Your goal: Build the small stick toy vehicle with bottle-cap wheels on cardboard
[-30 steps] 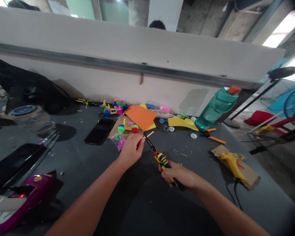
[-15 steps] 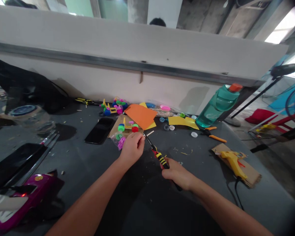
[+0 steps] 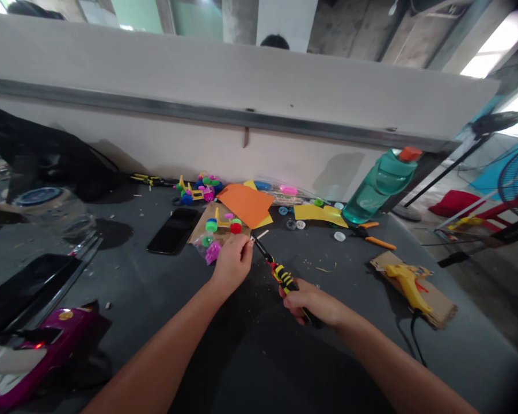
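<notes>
dark littered table (image 3: 250, 356) under grey wall (image 3: 242, 75), left hand (image 3: 233, 261) pinching stick (image 3: 259, 236), right hand (image 3: 313, 302) around cutters (image 3: 280, 273)

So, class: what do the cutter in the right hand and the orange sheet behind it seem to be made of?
Cutter: dark metal tip, handles probably plastic or rubber, judging by the matt yellow-and-black bands. Orange sheet: likely paper or thin foam; flat, matt, with cleanly cut edges.
</notes>
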Motion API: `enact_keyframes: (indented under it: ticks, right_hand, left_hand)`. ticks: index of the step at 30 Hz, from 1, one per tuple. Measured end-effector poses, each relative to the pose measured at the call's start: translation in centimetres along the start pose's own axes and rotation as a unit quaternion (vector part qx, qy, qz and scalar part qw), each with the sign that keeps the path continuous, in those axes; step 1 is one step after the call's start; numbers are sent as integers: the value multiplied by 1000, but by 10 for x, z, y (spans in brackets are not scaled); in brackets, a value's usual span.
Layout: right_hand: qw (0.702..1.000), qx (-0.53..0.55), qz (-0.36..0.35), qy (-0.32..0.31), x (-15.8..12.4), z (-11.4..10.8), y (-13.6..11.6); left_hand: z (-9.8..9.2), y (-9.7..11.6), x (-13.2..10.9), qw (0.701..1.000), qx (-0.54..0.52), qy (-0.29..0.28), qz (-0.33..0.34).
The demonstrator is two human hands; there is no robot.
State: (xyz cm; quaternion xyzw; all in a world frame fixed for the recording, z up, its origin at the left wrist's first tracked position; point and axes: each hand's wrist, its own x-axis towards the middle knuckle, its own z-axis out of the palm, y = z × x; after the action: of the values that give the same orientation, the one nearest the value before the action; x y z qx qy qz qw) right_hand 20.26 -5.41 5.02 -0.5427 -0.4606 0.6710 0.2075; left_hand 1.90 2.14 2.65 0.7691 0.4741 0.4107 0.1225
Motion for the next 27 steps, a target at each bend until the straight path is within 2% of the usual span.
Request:
enact_keyframes:
  ticks: [7,14,20,27]
  right_hand:
    - [997,61,15,-37,-1,-5,3]
    - [997,62,21,-42,-1,-4,3]
    - [996,52,28,-71,-3,-3,6]
    - [993,89,49,-55,-3,-2,2]
  left_hand:
    - [-1,-2,1,1000,8,-17,22]
    - [-5,-1,2,999,3,-28,37]
    - [-4,-3,1,998,5,-41,45]
    - [-4,-2,1,998,-8,-49,41]
